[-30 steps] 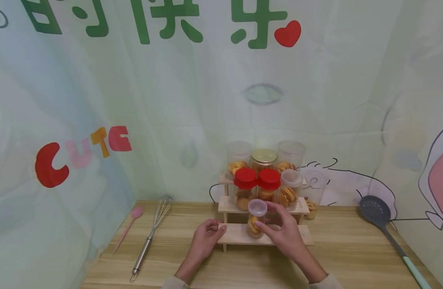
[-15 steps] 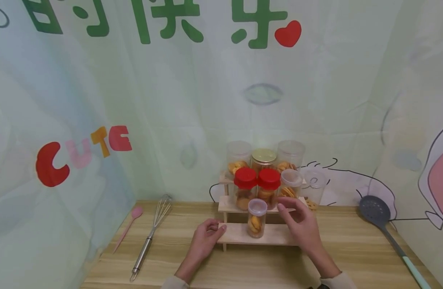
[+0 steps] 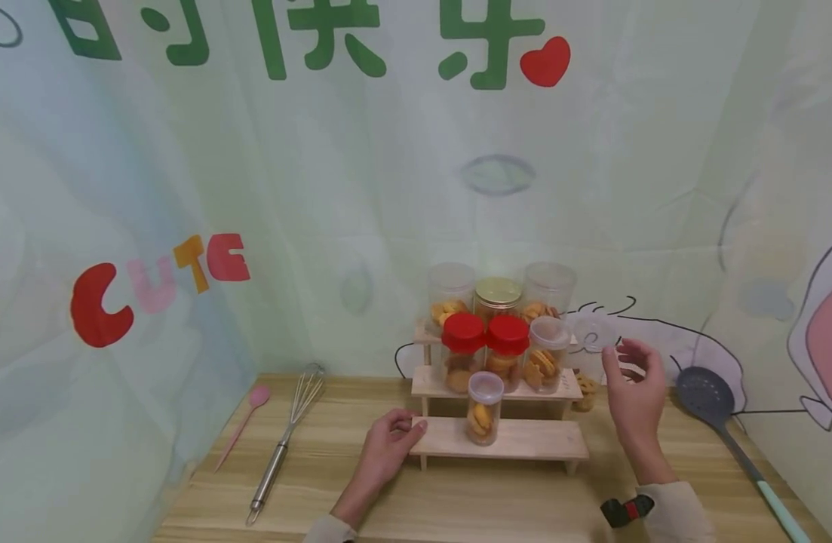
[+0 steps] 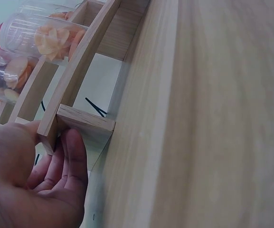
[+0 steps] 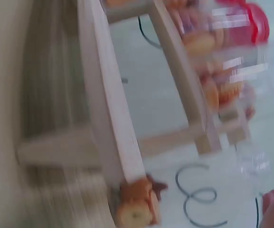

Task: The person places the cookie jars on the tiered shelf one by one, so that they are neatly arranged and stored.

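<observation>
My left hand (image 3: 386, 449) grips the left end of the lowest step of a wooden tiered stand (image 3: 534, 439). In the left wrist view, the thumb of the left hand (image 4: 37, 175) lies over the board's end and the fingers curl beneath. A small cookie jar (image 3: 483, 411) with a pale lid stands upright on that step. My right hand (image 3: 636, 400) is raised beyond the stand's right side, fingers loosely bent, holding nothing visible. Its thumb is beside a clear jar of cookies (image 3: 584, 392) on the table; contact cannot be told. The right wrist view is blurred.
Two red-lidded jars (image 3: 464, 354) and a clear-lidded jar (image 3: 546, 362) fill the middle step. On the top step stand a gold-lidded jar (image 3: 498, 294) and two clear jars. A whisk (image 3: 280, 452) and pink spoon (image 3: 242, 422) lie left, a slotted skimmer (image 3: 706, 396) right.
My right hand has let go of the small jar on the lowest step and moved right, to beside the clear jar behind the stand. The left hand has kept its grip.
</observation>
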### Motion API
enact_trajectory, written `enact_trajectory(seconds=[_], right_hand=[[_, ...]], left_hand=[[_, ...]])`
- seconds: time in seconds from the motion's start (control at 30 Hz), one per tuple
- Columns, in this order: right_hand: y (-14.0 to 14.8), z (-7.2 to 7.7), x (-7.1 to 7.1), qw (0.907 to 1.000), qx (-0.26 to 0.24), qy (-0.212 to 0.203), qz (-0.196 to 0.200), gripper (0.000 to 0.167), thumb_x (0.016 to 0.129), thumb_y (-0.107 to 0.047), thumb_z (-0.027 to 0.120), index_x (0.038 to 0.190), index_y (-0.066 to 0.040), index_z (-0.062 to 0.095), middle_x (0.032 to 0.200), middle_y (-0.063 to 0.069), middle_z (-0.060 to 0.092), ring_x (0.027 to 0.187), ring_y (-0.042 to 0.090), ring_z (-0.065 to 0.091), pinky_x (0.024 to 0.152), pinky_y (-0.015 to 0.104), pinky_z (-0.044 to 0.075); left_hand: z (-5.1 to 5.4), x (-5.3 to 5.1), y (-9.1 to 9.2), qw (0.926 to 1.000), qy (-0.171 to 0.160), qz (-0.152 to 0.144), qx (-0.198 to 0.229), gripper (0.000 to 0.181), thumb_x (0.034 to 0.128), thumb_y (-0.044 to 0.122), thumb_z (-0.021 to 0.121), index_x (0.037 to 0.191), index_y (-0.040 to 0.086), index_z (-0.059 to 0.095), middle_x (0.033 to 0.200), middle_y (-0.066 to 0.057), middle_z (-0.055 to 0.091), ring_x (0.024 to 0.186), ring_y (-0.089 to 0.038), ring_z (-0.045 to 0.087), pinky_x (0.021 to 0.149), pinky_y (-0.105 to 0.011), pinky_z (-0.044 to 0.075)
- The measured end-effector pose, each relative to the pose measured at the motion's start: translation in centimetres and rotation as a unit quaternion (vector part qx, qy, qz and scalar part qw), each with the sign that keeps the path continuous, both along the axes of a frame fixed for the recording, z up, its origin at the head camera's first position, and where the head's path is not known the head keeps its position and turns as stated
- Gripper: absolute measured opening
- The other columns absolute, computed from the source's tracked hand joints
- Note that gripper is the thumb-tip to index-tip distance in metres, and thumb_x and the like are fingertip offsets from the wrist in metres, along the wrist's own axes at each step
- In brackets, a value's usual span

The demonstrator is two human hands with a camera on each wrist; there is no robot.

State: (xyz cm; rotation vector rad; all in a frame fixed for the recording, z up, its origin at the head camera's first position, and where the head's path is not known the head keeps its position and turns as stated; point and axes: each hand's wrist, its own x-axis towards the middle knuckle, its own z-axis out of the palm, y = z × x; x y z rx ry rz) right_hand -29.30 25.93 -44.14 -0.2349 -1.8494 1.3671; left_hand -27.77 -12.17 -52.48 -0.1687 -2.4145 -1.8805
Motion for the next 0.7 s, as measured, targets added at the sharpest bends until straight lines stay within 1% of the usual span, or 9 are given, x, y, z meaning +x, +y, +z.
enact_trajectory(seconds=[0.03,0.1,0.17,0.23,0.33,0.43,0.53,0.6,0.7], right_hand=[[0.5,0.0,-0.4,0.9997,0.006,-0.024,0.006,0.054,0.104,-0.034,0.074,0.147,-0.005,0.058,0.133,0.002,0.065,0.122,0.014,0.059,0.099,0.024,0.048],[1.2,0.0,-1.0,0.9962,0.018,-0.078,0.035,0.071,0.103,-0.038,0.075,0.159,-0.006,0.046,0.153,0.013,0.056,0.139,0.028,0.054,0.114,0.039,0.047],[1.9,-0.1,-1.5,0.9885,0.030,-0.130,0.072,0.085,0.101,-0.041,0.077,0.167,-0.008,0.033,0.167,0.020,0.043,0.151,0.040,0.044,0.123,0.056,0.041],[2.4,-0.2,-2.1,0.9784,0.042,-0.171,0.109,0.096,0.102,-0.042,0.076,0.172,-0.008,0.020,0.175,0.024,0.030,0.158,0.048,0.034,0.126,0.066,0.033],[2.9,-0.4,-2.8,0.9677,0.061,-0.200,0.141,0.103,0.102,-0.041,0.076,0.174,-0.009,0.009,0.179,0.024,0.019,0.162,0.050,0.025,0.127,0.070,0.030],[3.0,-0.4,-3.3,0.9608,0.075,-0.217,0.156,0.106,0.102,-0.041,0.076,0.174,-0.010,0.004,0.180,0.025,0.014,0.163,0.051,0.022,0.127,0.071,0.030],[3.1,-0.3,-3.7,0.9564,0.083,-0.226,0.166,0.108,0.102,-0.043,0.076,0.174,-0.011,0.002,0.180,0.025,0.014,0.164,0.051,0.021,0.127,0.071,0.030],[3.3,-0.3,-3.8,0.9546,0.087,-0.229,0.170,0.107,0.102,-0.045,0.076,0.174,-0.009,0.005,0.179,0.026,0.017,0.163,0.052,0.022,0.126,0.072,0.030],[3.4,-0.5,-3.8,0.9561,0.089,-0.220,0.171,0.104,0.101,-0.047,0.077,0.172,-0.007,0.013,0.176,0.026,0.025,0.162,0.052,0.026,0.127,0.071,0.030]], left_hand=[[0.0,0.0,-0.1,1.0000,0.001,0.001,-0.002,0.038,0.1002,0.027,0.079,0.121,-0.004,0.070,0.114,-0.016,0.072,0.094,-0.016,0.070,0.073,-0.019,0.056],[-0.1,0.0,-0.1,1.0000,0.003,0.002,-0.005,0.038,0.1000,0.027,0.079,0.120,-0.004,0.070,0.115,-0.016,0.072,0.096,-0.017,0.070,0.075,-0.019,0.057],[-0.1,0.0,-0.2,1.0000,0.004,0.003,-0.007,0.038,0.1000,0.027,0.079,0.120,-0.004,0.070,0.116,-0.016,0.073,0.097,-0.018,0.071,0.076,-0.018,0.057],[-0.2,0.0,-0.3,1.0000,0.004,0.001,-0.006,0.038,0.0999,0.027,0.079,0.120,-0.004,0.070,0.117,-0.016,0.073,0.098,-0.019,0.071,0.077,-0.019,0.057],[-0.1,0.0,-0.2,1.0000,0.005,-0.001,-0.004,0.039,0.1002,0.027,0.079,0.121,-0.004,0.070,0.116,-0.016,0.073,0.098,-0.019,0.071,0.076,-0.019,0.057],[0.0,0.0,-0.2,1.0000,0.005,-0.003,-0.003,0.040,0.1007,0.028,0.079,0.123,-0.004,0.070,0.114,-0.015,0.073,0.098,-0.019,0.071,0.076,-0.019,0.057],[-0.1,0.0,-0.2,1.0000,0.006,-0.002,0.000,0.040,0.1005,0.027,0.079,0.123,-0.005,0.070,0.111,-0.014,0.073,0.096,-0.018,0.070,0.075,-0.020,0.057],[-0.1,0.0,-0.1,1.0000,0.005,-0.002,0.001,0.040,0.1000,0.027,0.079,0.122,-0.005,0.070,0.111,-0.014,0.073,0.096,-0.017,0.069,0.075,-0.020,0.057],[-0.1,0.0,-0.1,1.0000,0.008,-0.002,0.001,0.039,0.0999,0.026,0.079,0.122,-0.005,0.071,0.111,-0.014,0.073,0.095,-0.017,0.068,0.075,-0.019,0.057]])
